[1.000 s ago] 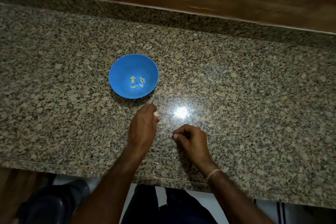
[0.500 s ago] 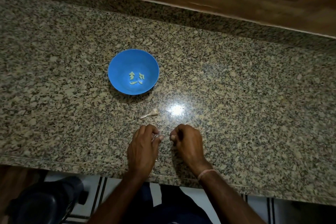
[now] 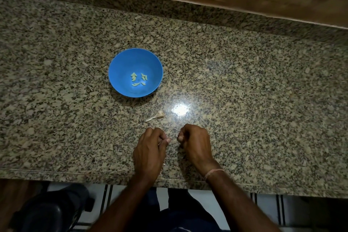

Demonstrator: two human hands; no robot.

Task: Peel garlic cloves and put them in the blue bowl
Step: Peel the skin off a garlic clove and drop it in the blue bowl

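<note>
- While both hands are resting low on the granite counter [image 3: 244, 90] near its front edge, the pale garlic piece [image 3: 160, 114] is lying just beyond them, farther from the person and roughly in line with the gap between the two.
- Its long axis is running slantwise. The plump end is sitting up and to the right, beside a bright glare [image 3: 180, 109] on the stone, and a thin papery tail is trailing down to the left, toward the left hand [image 3: 150, 149].
- The left hand is sitting nearer, with its knuckles just short of that tail. The right hand [image 3: 195, 143] is lying a little farther off, down and to the right of the plump end.
- The hands are lying side by side and apart, each with its fingers curled under and its thumb tip pointing at the other. Whether either is pinching a scrap of skin I cannot tell, since the curled fingers are hiding it.
- The blue bowl [image 3: 122, 66] is standing farther out again and to the left, on the left hand's side, and is already holding a few peeled cloves [image 3: 139, 79].
- Judging from this, the left hand is looking better placed for the pick-up, with the bowl lying almost straight ahead of it.
</note>
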